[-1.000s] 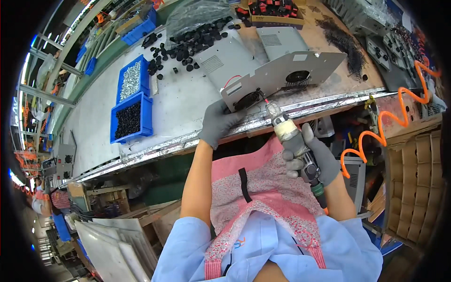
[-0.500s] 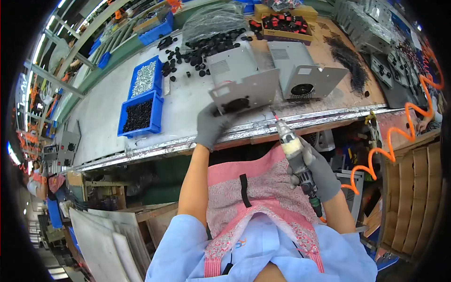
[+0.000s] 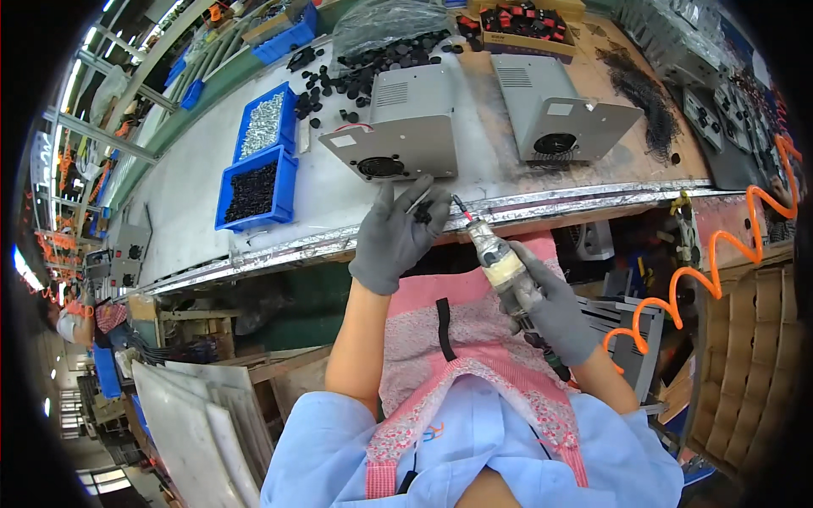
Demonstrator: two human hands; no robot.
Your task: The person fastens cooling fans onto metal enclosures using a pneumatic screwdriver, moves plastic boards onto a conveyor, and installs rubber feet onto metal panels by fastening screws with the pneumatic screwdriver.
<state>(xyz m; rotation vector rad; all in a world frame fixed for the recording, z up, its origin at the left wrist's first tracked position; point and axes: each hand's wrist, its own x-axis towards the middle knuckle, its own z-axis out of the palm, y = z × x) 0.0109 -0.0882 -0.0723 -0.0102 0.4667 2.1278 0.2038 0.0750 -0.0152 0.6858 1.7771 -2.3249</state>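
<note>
My right hand (image 3: pixel 555 309), in a grey glove, is wrapped round a power screwdriver (image 3: pixel 506 269) whose bit points up and left towards my left hand. My gloved left hand (image 3: pixel 394 241) is palm up at the bench edge, its fingers curled round a few small black parts (image 3: pixel 423 212), too small to identify surely. Just beyond it stands a grey metal housing (image 3: pixel 415 140) with a round black fan grille and a red wire at its upper edge. A second grey housing (image 3: pixel 542 106) with a similar grille stands to its right.
Two blue bins, one of small black parts (image 3: pixel 254 193) and one of silvery parts (image 3: pixel 264 123), stand left on the bench. Black knobs (image 3: pixel 373 72) lie scattered behind. A box of red-and-black parts (image 3: pixel 525 24) is at the back. An orange coiled hose (image 3: pixel 707 279) hangs at right.
My left hand has left the near housing's panel and now holds small black parts. That housing has turned and shifted left. The screwdriver has moved left towards my left hand.
</note>
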